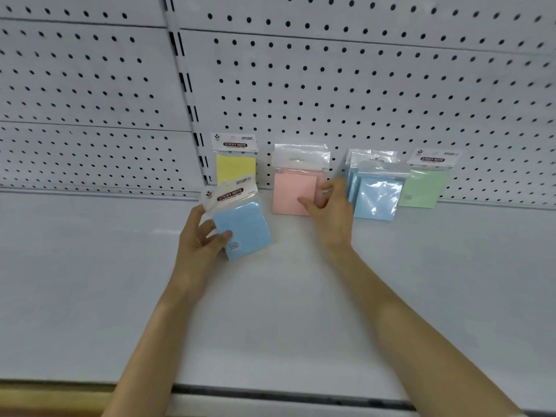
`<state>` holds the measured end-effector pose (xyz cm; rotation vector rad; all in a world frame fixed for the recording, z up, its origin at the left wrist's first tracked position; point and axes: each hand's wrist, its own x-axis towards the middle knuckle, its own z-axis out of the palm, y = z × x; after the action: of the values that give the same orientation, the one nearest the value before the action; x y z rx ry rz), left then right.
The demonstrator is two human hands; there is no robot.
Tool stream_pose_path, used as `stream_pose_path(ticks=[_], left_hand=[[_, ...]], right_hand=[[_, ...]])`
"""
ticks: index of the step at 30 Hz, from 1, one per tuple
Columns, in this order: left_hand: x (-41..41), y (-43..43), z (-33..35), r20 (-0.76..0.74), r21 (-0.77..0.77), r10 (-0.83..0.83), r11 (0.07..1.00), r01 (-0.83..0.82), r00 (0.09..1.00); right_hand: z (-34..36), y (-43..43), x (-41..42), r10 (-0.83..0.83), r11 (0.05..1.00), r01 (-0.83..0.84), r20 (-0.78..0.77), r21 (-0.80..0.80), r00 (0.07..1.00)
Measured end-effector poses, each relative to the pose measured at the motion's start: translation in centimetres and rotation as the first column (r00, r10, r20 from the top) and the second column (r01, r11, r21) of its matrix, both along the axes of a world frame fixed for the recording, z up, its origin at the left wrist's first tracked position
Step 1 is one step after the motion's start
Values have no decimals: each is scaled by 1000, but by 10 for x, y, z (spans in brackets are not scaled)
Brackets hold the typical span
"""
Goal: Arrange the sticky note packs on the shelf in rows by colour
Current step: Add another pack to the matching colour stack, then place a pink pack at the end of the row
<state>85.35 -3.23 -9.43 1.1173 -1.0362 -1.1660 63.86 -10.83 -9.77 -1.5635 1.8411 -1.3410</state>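
Shelf (pixel 90 296): white, backed by a white pegboard panel (pixel 361 100).
Yellow pack (pixel 236 168): one, upright, leaning on the panel, leftmost.
Pink packs (pixel 293 191): several, stacked front to back, leaning on the panel, right of the yellow.
Blue packs (pixel 376 195): several, overlapping, leaning back, right of the pink.
Green pack (pixel 424 185): one, tilted, leaning on the panel, rightmost, just beside the blue.
Left hand (pixel 200 236): fingers curled round a held blue pack (pixel 245 228), tilted, in front of the yellow pack.
Right hand (pixel 329 212): thumb on the front pink face, fingers round its right edge.
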Motion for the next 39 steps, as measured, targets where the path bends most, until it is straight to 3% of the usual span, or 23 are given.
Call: stream_pose_path(ticks=[3,5,8,10,16,22,26,33,36,39], left_hand=[[-5,3,1,-34,4,22,1000,-22,999],[-16,6,3,-91,13,20,1000,-19,996],[-44,6,2,-74,12,-72,997,73,995],[-68,4,2,-26,5,-127,992,127,992],[-129,-10,2,123,-67,-183,979,192,975],[-141,-35,-3,432,-175,12,982,71,902],[-126,-55,-10,618,-237,104,970,58,779],[-122,-66,-22,675,-306,163,949,72,720],[-122,-65,-21,696,-306,184,951,54,694],[-124,-59,-16,770,-325,220,943,72,599]], right_hand=[[4,16,-2,23,998,-11,188,-68,982],[5,34,-7,149,989,-143,321,-42,935],[5,57,-19,412,881,-467,367,72,834],[8,64,-34,456,849,-518,357,100,815],[8,71,-93,317,929,-353,255,111,914],[4,61,-144,23,998,-32,163,58,986],[3,46,-149,-65,996,57,136,68,989],[-4,32,-146,-224,971,220,34,99,974],[-3,27,-145,-226,972,216,108,91,968],[-5,27,-145,-191,980,179,163,82,968]])
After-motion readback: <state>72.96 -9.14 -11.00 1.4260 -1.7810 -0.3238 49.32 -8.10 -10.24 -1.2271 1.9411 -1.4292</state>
